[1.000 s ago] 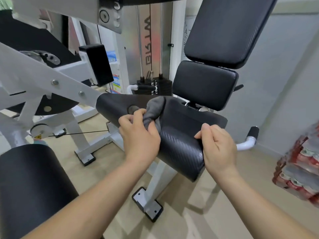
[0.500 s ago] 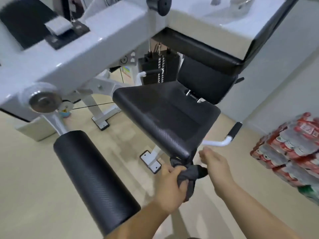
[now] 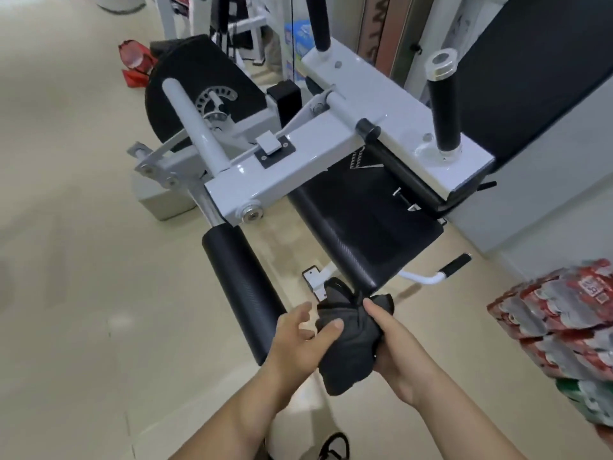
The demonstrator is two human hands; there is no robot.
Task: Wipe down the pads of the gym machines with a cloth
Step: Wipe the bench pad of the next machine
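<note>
A dark grey cloth [image 3: 345, 340] is bunched between both my hands, below the front corner of the black seat pad [image 3: 365, 227]. My right hand [image 3: 394, 353] grips the cloth from the right side, its fingers wrapped round it. My left hand [image 3: 298, 340] touches the cloth's left side with the thumb on it and the fingers spread loosely. A black roller pad [image 3: 242, 290] runs diagonally just left of my left hand. The tall black back pad [image 3: 517, 74] stands at the upper right.
The white machine frame [image 3: 298, 154] with two upright black-grip handles [image 3: 444, 114] crosses above the seat. A side handle [image 3: 444, 270] sticks out right of the seat. Stacked packs of bottles [image 3: 557, 327] stand at the right. A red bag [image 3: 132, 61] lies on the beige floor.
I have stood up and pulled back from the seat pad. The cloth came off the pad's top, past its front corner, and is now held between both hands in the air.
</note>
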